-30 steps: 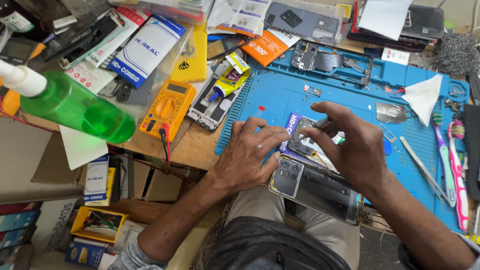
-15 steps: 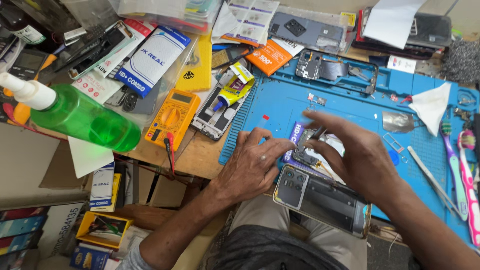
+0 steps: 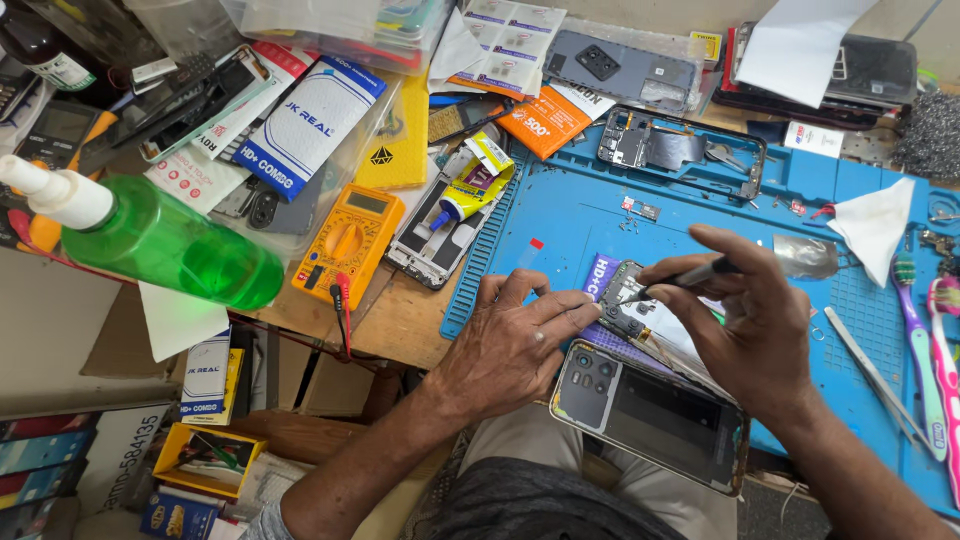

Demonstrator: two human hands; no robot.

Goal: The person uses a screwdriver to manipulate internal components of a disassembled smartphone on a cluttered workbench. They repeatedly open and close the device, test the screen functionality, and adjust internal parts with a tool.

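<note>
An opened phone (image 3: 632, 310) lies on the blue work mat (image 3: 570, 215), its circuit board exposed. My right hand (image 3: 750, 320) pinches a thin dark tool (image 3: 680, 277), its tip resting on the board. Flat beside it rests my left hand (image 3: 515, 345), fingertips touching the phone's left edge. A dark back cover with a camera block (image 3: 645, 410) lies at the mat's near edge, partly under my right wrist.
A phone frame (image 3: 680, 150) sits at the back of the mat. To the left are a yellow multimeter (image 3: 350, 240), a glue tube (image 3: 470, 190) and a green spray bottle (image 3: 160, 240). Tweezers (image 3: 875, 375) and toothbrushes (image 3: 925, 345) lie at the right, near a white tissue (image 3: 880, 225).
The view has shifted slightly. My right hand has lifted its fingers and now shows the tool's tip on the board; my left hand stays pressed beside the phone.
</note>
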